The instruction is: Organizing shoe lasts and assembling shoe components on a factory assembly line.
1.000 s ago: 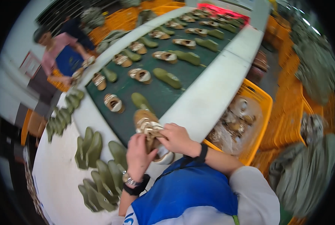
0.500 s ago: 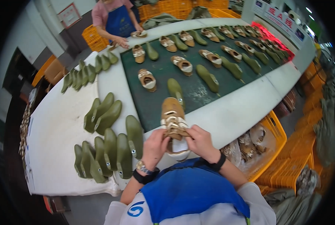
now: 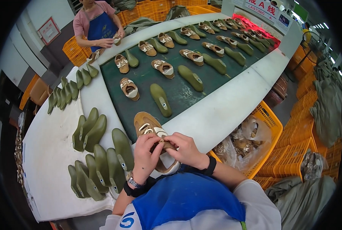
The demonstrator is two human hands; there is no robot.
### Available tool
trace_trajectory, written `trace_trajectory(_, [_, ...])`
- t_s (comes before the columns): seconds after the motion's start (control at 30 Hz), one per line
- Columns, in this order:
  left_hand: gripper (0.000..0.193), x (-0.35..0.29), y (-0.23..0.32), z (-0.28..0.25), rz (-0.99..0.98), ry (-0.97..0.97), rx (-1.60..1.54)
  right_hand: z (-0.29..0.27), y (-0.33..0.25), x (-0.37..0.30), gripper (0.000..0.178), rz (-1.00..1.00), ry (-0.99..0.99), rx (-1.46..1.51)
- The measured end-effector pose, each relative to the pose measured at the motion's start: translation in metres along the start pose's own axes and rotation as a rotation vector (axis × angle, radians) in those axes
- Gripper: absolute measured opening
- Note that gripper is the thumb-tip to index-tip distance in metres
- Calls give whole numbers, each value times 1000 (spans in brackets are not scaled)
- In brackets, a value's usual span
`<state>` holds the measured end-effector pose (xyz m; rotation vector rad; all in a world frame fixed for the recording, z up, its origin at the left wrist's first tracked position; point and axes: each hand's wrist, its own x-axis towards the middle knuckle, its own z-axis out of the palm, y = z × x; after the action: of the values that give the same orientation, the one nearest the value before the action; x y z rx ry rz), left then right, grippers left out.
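Note:
A brown shoe [image 3: 145,122] with cream laces and trim is in front of me, its toe pointing away over the near edge of the green belt. My left hand [image 3: 145,156] is closed, fingers pinching near the lacing at the shoe's opening. Close beside it, my right hand [image 3: 186,150] also grips the tongue or collar there; the exact part is partly hidden by the fingers. The pale insole shows below the hands. Beyond the toe, a green shoe last [image 3: 160,100] lies on the belt. More green lasts [image 3: 122,147] stand to the left of my left hand.
The green belt [image 3: 144,90] carries rows of brown shoes and lasts, with a white ledge [image 3: 217,115] along its near side. A yellow crate [image 3: 268,149] of bagged shoes stands at right. Across the table, a person [image 3: 96,27] in a blue apron handles a shoe.
My hands have come closer together at the shoe's opening, and its toe now leans left. My view has shifted. The person opposite now holds a shoe nearer the body.

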<state>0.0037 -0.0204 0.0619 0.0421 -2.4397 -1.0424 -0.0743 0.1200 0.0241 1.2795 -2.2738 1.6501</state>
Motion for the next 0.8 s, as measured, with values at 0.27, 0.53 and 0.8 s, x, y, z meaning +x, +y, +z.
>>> trace_trajectory(0.27, [21,3,-2,-4,-210,-80,-241,-2,-6,-4,23,116,-34,157])
trace_trajectory(0.53, [28,3,5,-5,-15,-70,-116,-20,-3,16,17,115,-130,457])
trace_trajectory(0.8, [25,5,12,-5,-103,-110,-126,-15,-4,14,14,317,-91,671])
